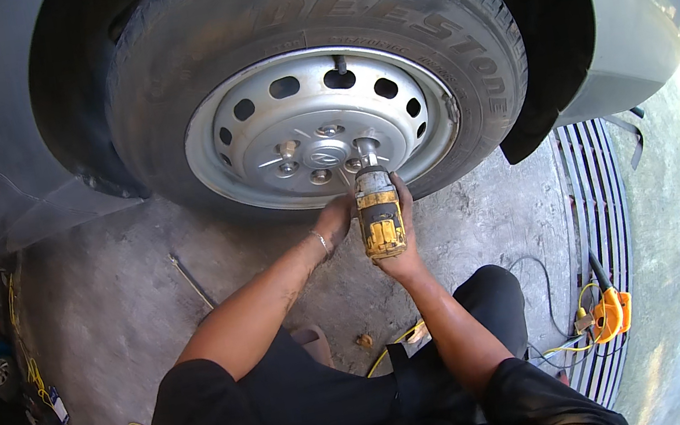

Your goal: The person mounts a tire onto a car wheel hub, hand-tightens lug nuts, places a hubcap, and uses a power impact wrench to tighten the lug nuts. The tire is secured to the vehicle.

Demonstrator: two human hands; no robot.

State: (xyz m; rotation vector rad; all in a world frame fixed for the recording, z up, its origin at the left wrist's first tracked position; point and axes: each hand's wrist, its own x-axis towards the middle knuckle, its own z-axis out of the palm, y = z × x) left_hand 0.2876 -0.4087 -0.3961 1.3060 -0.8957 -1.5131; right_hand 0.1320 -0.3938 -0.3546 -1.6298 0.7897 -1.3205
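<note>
A yellow and black cordless impact wrench [380,211] points away from me at a silver steel wheel [258,141]. Its socket [367,150] meets the wheel at a lug nut position on the right of the hub; the nut itself is hidden. My right hand [406,262] is closed round the wrench's handle, mostly beneath the tool. Against the tool's left side, my left hand [334,220] is curled, its fingertips hidden behind the body. Several lug nuts [320,177] show around the centre cap [325,155]. A black tyre [149,127] surrounds the wheel.
Grey car bodywork [4,168] frames the wheel arch. On the concrete floor [103,286] lies a thin metal rod [191,281]. An orange tool [610,314] with cables rests by a floor grate [597,207] at right. Yellow cord [34,377] and clutter line the left edge.
</note>
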